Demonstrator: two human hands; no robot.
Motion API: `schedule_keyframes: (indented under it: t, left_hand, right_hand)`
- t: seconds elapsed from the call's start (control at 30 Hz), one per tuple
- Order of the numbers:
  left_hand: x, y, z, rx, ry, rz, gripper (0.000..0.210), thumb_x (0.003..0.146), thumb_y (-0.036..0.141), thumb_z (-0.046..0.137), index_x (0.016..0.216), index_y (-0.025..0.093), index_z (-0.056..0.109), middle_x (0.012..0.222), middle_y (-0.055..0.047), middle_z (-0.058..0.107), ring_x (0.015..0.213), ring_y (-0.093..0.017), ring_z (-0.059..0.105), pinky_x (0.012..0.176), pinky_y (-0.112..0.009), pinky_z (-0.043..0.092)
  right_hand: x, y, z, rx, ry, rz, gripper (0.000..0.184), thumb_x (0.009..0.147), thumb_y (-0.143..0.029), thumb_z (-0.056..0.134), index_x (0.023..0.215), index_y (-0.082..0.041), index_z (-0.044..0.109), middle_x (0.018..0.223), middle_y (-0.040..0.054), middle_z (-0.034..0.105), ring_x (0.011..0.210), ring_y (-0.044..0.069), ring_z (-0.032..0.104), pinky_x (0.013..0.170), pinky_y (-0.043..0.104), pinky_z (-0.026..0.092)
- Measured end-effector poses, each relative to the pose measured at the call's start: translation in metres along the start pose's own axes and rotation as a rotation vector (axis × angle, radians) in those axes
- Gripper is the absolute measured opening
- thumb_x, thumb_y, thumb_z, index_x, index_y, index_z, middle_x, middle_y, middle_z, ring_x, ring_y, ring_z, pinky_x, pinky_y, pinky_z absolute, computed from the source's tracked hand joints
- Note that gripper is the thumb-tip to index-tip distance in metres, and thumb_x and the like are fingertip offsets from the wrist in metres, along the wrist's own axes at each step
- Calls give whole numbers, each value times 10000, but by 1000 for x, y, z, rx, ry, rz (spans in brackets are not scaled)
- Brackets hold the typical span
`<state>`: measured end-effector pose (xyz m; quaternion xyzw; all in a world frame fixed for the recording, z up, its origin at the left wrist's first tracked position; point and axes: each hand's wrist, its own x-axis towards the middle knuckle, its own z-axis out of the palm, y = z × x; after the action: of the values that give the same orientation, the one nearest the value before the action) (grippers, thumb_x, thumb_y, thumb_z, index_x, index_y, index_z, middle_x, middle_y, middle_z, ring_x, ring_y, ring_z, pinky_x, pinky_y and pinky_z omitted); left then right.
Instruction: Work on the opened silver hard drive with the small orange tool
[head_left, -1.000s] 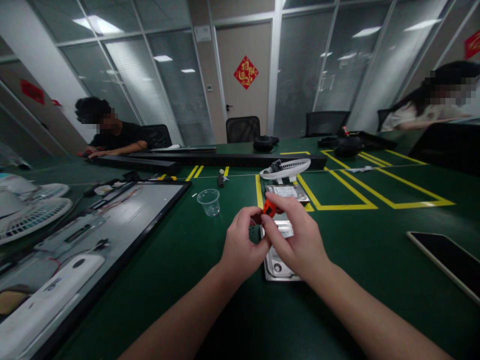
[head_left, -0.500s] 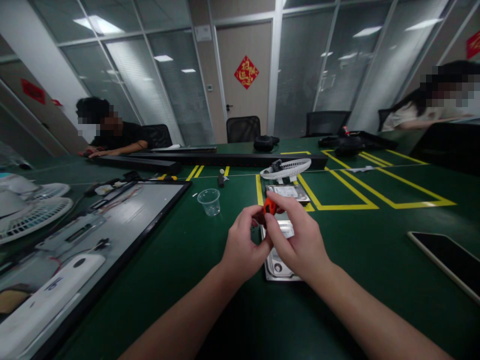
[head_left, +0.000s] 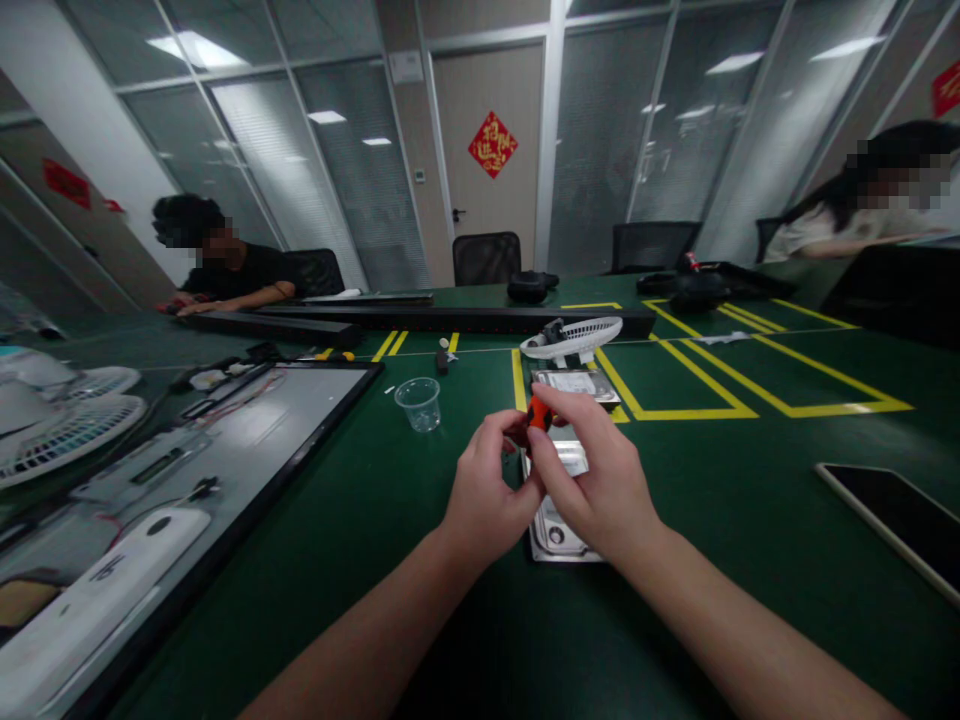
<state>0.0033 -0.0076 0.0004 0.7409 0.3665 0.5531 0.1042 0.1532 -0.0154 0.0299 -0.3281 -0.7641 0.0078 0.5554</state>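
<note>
Red paper diamond [head_left: 493, 145] on the pale door [head_left: 505, 215] beyond the worktop [head_left: 720, 520], lettered in gold Chinese characters, 招 and 进 readable among them. On the long white plastic housing [head_left: 112, 585], toward the worktop's near left corner, dark handwritten figures, read as 16. On the farther hard disk drive [head_left: 581, 382], a white label with print too small to read; on the nearer hard disk drive [head_left: 556, 540], another pale label, partly covered by the hands.

Above the far end of the nearer drive, an orange-and-black tool [head_left: 539, 411], probably a small screwdriver. Long axis close to upright in the part that shows; lower end hidden behind fingers, so impossible to tell whether touching the drive.

Right hand [head_left: 604, 470] in from the near right side of the worktop, wrist low, index finger arched over to the upper end of the tool, thumb along its near face: a narrow pinch on the orange handle. Left hand [head_left: 486, 485] in from the near left, fingers curled inward and thumb reaching across beneath the right thumb, close against the tool; cannot tell what, if anything, lies between those fingertips.

Left of the hands, a clear plastic cup [head_left: 418, 405], upright. Toward the worktop's right edge, a smartphone [head_left: 900, 525], dark screen up. Past the farther drive, toward the far edge, a white fan grille [head_left: 592, 335].
</note>
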Motion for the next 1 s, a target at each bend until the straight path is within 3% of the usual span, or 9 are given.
schedule_keyframes:
  t: [0.17, 0.37, 0.53, 0.67, 0.83, 1.0]
  left_hand:
    - [1, -1, -1, 39, 14, 13, 263, 847, 129, 677, 1066, 222, 567, 957, -19, 650, 839, -176, 628, 763, -302, 521]
    - [1, 1, -2, 7, -35, 33, 250, 921, 158, 634, 1156, 218, 576, 999, -35, 673, 890, -182, 646, 787, -306, 526]
    - [0, -1, -1, 31, 7, 15, 346, 860, 153, 697, 1173, 216, 564, 1031, -39, 672, 886, -185, 647, 787, -314, 536]
    - [1, -1, -1, 13, -16, 27, 279, 864, 116, 665, 1112, 210, 577, 995, -28, 677, 869, -174, 651, 778, -294, 534]
    - [2, 2, -1, -12, -61, 12, 211, 930, 149, 618, 1134, 199, 595, 1004, -41, 682, 887, -176, 654, 798, -299, 528]
    - [1, 1, -1, -4, 9, 12, 291, 879, 167, 696, 1142, 211, 579, 984, -22, 676, 862, -168, 654, 786, -291, 537]
  right_hand:
    - [1, 0, 0, -6, 12, 14, 406, 988, -204, 617, 1386, -262, 558, 1170, 94, 665, 1068, 242, 657, 943, 449, 587]
    - [-1, 0, 0, 14, -3, 1, 458, 992, -166, 570, 1438, -258, 521, 1302, 102, 672, 1186, 248, 657, 1033, 451, 562]
    - [0, 0, 0, 6, 2, -9, 449, 989, -161, 583, 1428, -241, 531, 1243, 96, 678, 1133, 233, 661, 999, 420, 572]
    - [1, -1, 0, 6, 7, 9, 415, 984, -179, 616, 1394, -207, 561, 1190, 102, 667, 1099, 223, 658, 973, 390, 576]
    - [-1, -1, -1, 43, -22, -8, 449, 1006, -178, 563, 1452, -213, 521, 1324, 110, 661, 1223, 230, 642, 1056, 400, 545]
    - [-1, 0, -1, 17, 1, -15, 423, 1009, -155, 554, 1426, -223, 539, 1248, 94, 690, 1149, 214, 662, 1008, 384, 561]
